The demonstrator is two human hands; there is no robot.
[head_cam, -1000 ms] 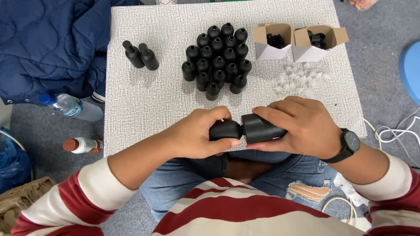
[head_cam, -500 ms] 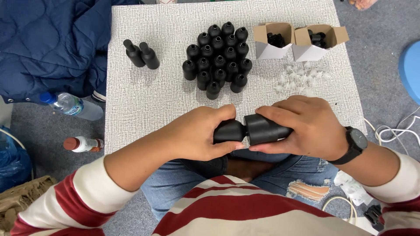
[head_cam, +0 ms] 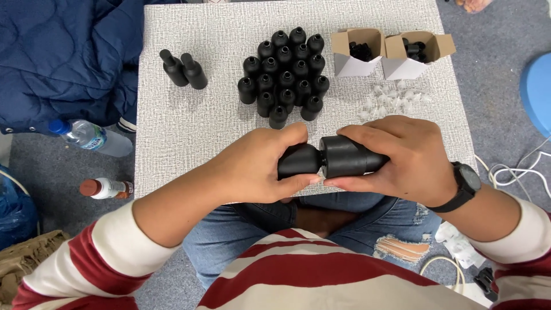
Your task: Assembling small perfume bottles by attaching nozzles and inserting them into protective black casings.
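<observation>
Centrally, a black bottle [head_cam: 350, 156] is held on its side just above the near edge of the worktop [head_cam: 218, 132], over the lap. The right hand [head_cam: 402, 155] is wrapped around the bottle's body, with the thumb underneath and the fingers over the top. The left hand [head_cam: 258, 163] is clenched on a rounded black cap [head_cam: 298, 161], which is pressed against the bottle's mouth.

Compared with the views from a second and half a second earlier, little is altered. The pair of parts is kept at the same spot, and both grips are retained. A slight change in the placing of the left fingers over the cap is suggested, so that the cap appears to be seated or turned rather than lifted away; whether it is fully closed cannot be told, since the joint is partly covered by the fingers.

Nothing else on the worktop is seen to be shifted. A cluster of upright black bottles [head_cam: 284, 72] is left at the middle of the far side. Two finished bottles [head_cam: 183, 69] are set apart to the left. Two open cardboard boxes [head_cam: 390, 51] with dark small parts are placed at the far right, and a scatter of clear plastic inserts [head_cam: 393, 99] is spread just in front of them.
</observation>
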